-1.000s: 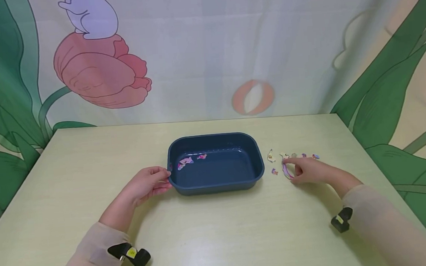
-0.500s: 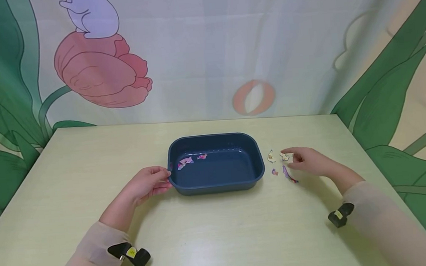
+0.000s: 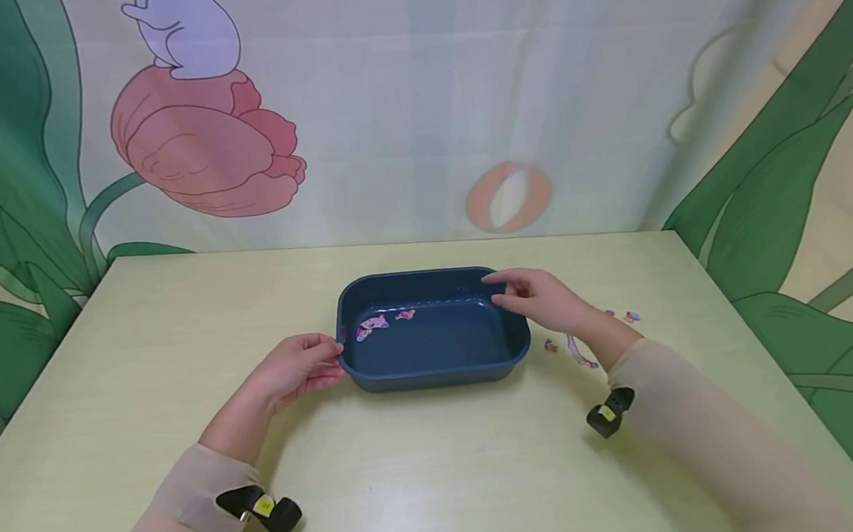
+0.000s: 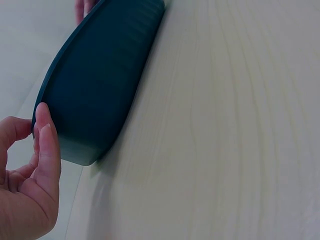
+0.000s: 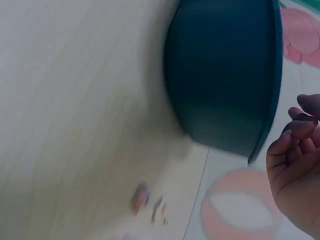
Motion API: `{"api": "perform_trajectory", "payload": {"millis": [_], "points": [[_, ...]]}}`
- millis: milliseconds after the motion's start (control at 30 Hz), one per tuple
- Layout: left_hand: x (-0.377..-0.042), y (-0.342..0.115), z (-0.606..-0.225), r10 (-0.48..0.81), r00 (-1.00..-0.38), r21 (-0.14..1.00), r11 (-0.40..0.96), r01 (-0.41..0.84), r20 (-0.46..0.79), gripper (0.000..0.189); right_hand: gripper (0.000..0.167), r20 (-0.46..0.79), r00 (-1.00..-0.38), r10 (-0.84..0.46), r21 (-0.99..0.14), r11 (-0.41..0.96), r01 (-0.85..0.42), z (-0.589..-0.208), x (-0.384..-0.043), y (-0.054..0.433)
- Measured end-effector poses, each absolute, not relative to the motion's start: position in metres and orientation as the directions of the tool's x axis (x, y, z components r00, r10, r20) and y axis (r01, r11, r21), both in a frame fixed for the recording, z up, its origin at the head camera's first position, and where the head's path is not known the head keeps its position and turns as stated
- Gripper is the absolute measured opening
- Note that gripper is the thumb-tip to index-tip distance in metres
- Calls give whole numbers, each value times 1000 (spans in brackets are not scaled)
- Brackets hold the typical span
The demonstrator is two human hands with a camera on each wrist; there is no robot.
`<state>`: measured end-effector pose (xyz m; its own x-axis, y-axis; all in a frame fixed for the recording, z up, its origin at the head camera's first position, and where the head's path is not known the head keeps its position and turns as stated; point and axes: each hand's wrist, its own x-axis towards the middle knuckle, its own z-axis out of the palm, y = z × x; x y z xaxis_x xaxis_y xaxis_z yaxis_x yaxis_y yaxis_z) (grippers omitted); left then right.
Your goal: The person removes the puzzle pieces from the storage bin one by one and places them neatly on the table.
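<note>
A dark blue rectangular tray stands on the table. My left hand pinches its left rim, the thumb on one side and fingers on the other, as the left wrist view also shows. My right hand is raised over the tray's right end. Its thumb and index fingertips are apart, and nothing shows between them. In the tray lie a larger pink-purple sticker-like cut-out and a smaller one. To its right lie a long purple strip and a small pink-purple piece.
Farther right, two more small colourful pieces lie, one of them blue-pink; the right wrist partly covers this area. The light wooden table meets a printed curtain at the back. Bare tabletop stretches in front of the tray.
My right hand has left the purple strip, passed over the pale pieces and moved left to the tray's right end. The strip stays on the table. The left hand and tray have stayed put.
</note>
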<state>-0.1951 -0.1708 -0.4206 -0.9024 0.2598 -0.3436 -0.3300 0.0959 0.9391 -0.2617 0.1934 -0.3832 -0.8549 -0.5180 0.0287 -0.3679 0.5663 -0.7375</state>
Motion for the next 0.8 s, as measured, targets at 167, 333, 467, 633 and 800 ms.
{"api": "perform_trajectory", "payload": {"millis": [167,333,467,633,800], "points": [[-196,-172,-421,260,-905,941,92,-325,-337,29,35,1,-816,-578,-717,568,-403,-391,-272,152],[-196,-171,-423,260,-903,939,83,-333,-343,29,37,-129,-776,-618,-651,643,-403,-406,-281,119],[-196,-168,-423,254,-902,937,90,-336,-348,29,48,-245,-758,-605,-567,723,-394,-420,-284,105],[-196,-167,-420,221,-904,930,133,-343,-366,29,57,-293,-742,-603,-461,769,-442,-429,-288,97],[-196,-168,-419,215,-900,924,145,-354,-378,28,49,-275,-747,-605,-461,765,-449,-431,-289,94]]}}
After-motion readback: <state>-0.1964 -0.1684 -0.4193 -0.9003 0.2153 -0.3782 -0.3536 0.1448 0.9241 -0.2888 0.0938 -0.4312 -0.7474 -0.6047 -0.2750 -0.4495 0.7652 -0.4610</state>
